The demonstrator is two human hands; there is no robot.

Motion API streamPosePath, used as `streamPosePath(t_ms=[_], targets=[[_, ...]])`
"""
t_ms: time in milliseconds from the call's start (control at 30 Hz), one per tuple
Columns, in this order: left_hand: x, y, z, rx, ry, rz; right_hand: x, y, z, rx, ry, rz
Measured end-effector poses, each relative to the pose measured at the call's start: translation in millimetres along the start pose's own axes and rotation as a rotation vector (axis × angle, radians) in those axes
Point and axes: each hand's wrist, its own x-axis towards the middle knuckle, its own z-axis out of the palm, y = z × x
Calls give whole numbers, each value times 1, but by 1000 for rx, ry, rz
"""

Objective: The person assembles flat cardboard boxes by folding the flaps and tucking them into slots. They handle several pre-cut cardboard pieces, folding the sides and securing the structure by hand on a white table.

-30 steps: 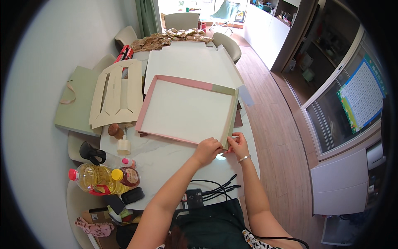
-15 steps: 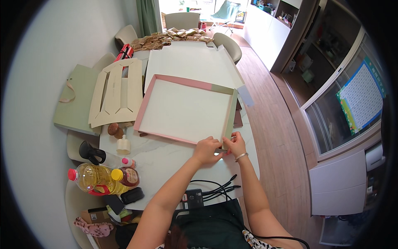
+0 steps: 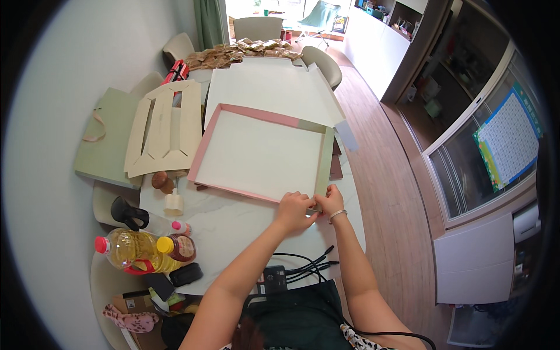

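Observation:
A shallow cardboard box (image 3: pixel 259 154), white inside with pink and pale green walls, lies open side up on the table. My left hand (image 3: pixel 294 211) is closed on its near wall, close to the near right corner. At that same corner my right hand (image 3: pixel 331 202), with a bracelet at the wrist, pinches the end of the green side wall. The fingertips of both hands nearly meet there. They partly cover the folded corner, so its exact shape is hidden.
A large white sheet (image 3: pixel 262 87) lies behind the box, with brown packets (image 3: pixel 233 55) beyond it. Cream die-cut card (image 3: pixel 166 125) and a green box (image 3: pixel 105 140) stand left. Nearer are an oil bottle (image 3: pixel 128 248), a sauce bottle (image 3: pixel 184 248) and a cable hub (image 3: pixel 272 279).
The grey strip that showed between my hands at the corner is now mostly out of sight. My fingertips have drawn slightly closer together; the box has hardly moved.

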Motion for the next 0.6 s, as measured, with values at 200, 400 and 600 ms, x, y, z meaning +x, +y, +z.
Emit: streamPosePath(t_ms=[200, 400, 600], targets=[[-7, 7, 3, 27, 43, -27, -3, -8, 6, -98, 41, 10], [-6, 16, 17, 91, 5, -166, -2, 6, 13, -236, 102, 19], [-9, 10, 22, 120, -39, -180, -6, -7, 10, -247, -29, 47]])
